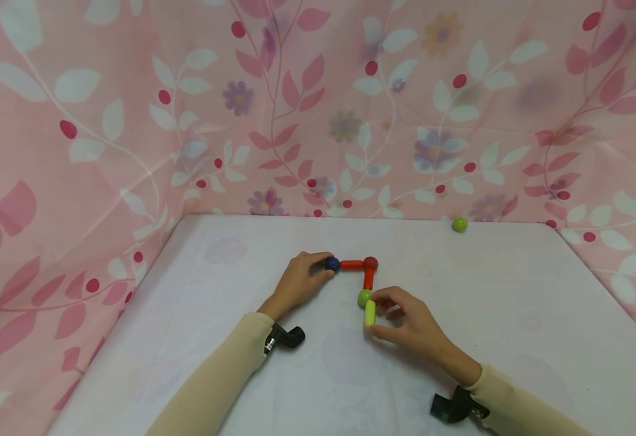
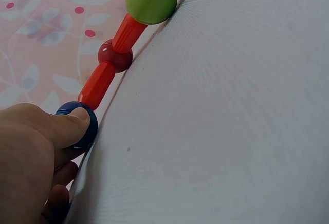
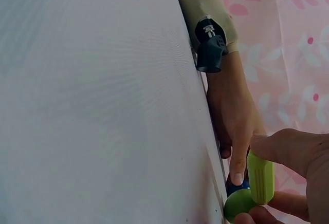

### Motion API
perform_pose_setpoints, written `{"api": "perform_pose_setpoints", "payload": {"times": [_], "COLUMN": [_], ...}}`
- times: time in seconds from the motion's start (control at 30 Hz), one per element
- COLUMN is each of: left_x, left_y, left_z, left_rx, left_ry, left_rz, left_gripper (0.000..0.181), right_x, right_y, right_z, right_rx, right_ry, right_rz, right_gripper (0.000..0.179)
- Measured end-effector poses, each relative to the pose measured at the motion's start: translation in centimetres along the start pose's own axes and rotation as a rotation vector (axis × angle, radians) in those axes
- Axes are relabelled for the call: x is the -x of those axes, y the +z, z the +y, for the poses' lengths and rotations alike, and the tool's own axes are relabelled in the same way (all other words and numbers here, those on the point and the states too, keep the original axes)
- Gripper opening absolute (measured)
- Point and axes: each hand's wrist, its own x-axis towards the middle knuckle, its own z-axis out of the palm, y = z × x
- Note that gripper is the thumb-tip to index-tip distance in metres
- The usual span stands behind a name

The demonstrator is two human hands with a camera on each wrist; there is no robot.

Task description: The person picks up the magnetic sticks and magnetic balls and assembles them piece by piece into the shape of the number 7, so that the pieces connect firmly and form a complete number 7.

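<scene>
My left hand [image 1: 298, 281] pinches a blue ball [image 1: 332, 264] between thumb and fingers. From that ball a red rod [image 1: 352, 264] runs right to a red ball [image 1: 371, 263]. A second red rod [image 1: 369, 278] leads from there toward me and ends at a green ball [image 1: 364, 297]. My right hand [image 1: 413, 324] grips a yellow-green rod [image 3: 261, 178] by thumb and fingertips, its far end right at the green ball. In the left wrist view the thumb presses on the blue ball [image 2: 77, 124], and the rods and balls form a joined chain.
Another green ball [image 1: 460, 224] sits alone at the far right edge of the white table [image 1: 231, 375]. Behind the table hangs a pink floral cloth [image 1: 318, 109]. Each wrist carries a small black camera [image 1: 288, 336].
</scene>
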Motion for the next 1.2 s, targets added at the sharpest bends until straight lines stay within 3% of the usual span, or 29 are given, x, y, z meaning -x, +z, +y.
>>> {"api": "perform_pose_setpoints", "payload": {"times": [0.5, 0.83, 1.2], "left_x": [0.0, 0.0, -0.1], "left_y": [0.1, 0.1, 0.1], "left_z": [-0.1, -0.1, -0.1], "left_rx": [-0.008, -0.006, -0.006], "left_ry": [-0.009, -0.011, -0.014], "left_rz": [-0.005, -0.001, -0.004], "left_gripper": [0.042, 0.041, 0.041], "right_x": [0.2, 0.3, 0.3], "right_y": [0.6, 1.0, 1.7], "right_z": [0.3, 0.1, -0.1], "right_rx": [0.053, 0.062, 0.060], "right_ry": [-0.050, -0.023, -0.049], "right_rz": [0.000, -0.003, 0.021], "right_gripper": [0.052, 0.052, 0.053]}}
